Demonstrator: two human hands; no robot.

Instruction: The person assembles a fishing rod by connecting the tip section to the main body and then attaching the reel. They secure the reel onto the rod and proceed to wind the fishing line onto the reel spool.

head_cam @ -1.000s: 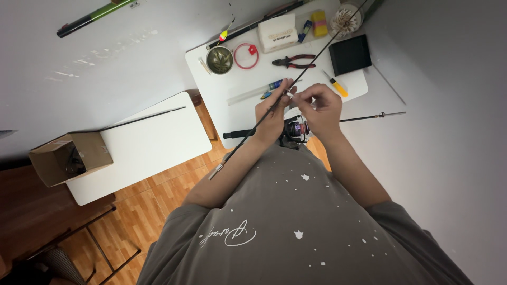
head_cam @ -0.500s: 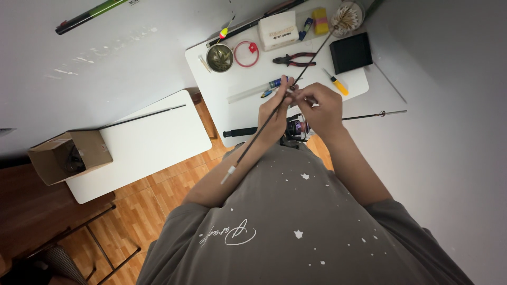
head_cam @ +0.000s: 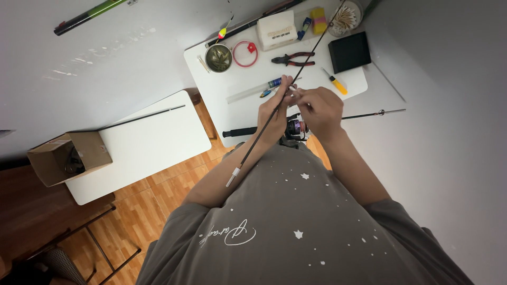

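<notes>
above the white table [head_cam: 240,119]: left hand [head_cam: 275,113] grips a thin black rod section [head_cam: 274,113]; right hand [head_cam: 317,108] pinches at its midpoint, over a spinning reel [head_cam: 296,128]. risk: the long unsupported section may flex, slip, or sweep the pliers [head_cam: 292,58] beneath.

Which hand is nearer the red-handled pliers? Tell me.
Left. The left hand sits just below the red-handled pliers, holding the thin rod; the right hand lies lower and further right.

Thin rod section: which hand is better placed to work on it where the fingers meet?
Probably the right hand: its fingertips pinch at the thin rod section, while the left hand is wrapped around it, steadying it.
</notes>
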